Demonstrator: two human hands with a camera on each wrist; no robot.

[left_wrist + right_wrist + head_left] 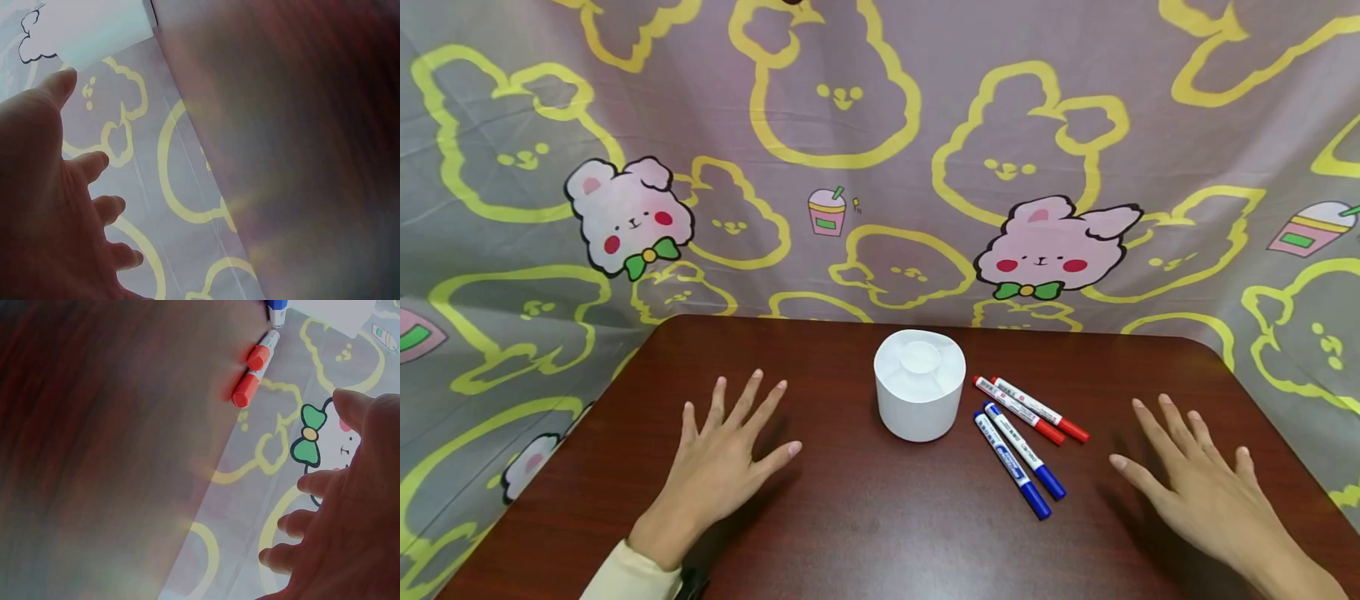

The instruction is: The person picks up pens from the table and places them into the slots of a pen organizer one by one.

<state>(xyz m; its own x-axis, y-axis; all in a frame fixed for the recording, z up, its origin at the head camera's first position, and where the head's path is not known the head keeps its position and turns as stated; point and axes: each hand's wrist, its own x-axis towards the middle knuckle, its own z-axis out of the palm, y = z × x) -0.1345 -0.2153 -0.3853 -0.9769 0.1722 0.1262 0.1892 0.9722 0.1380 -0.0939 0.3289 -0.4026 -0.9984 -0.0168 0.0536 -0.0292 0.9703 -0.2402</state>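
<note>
Fingers of the left hand [722, 462] are seen, in the head view, straight and well spread, with nothing gripped; those of the right hand [1213, 508] are spread in the same manner. Both hands are held palm down over the desk [850, 533], one towards its left edge, the other towards its right edge. Whether the surface is touched by them cannot be told. By such a wide position, it seems, the middle can be reached from both sides.

Near the middle of the desk's far edge, a white round container [920, 414] is stood upright. Its compartments are turned upward, probably so that they are accessible from above. Beside it, towards the right edge, two red markers [1017, 408] and two blue markers [1011, 467] are laid flat. They are grouped by colour, perhaps to be easily distinguished, and their caps are pointed away from the container, on the side nearer to the right hand.

In the left wrist view, the fingers are shown extended and apart, and nothing is held. Beyond the desk, a patterned curtain [144, 187] is visible.

In the right wrist view, the fingers are likewise extended without grip; the capped ends of the red markers are seen well apart from them.
</note>
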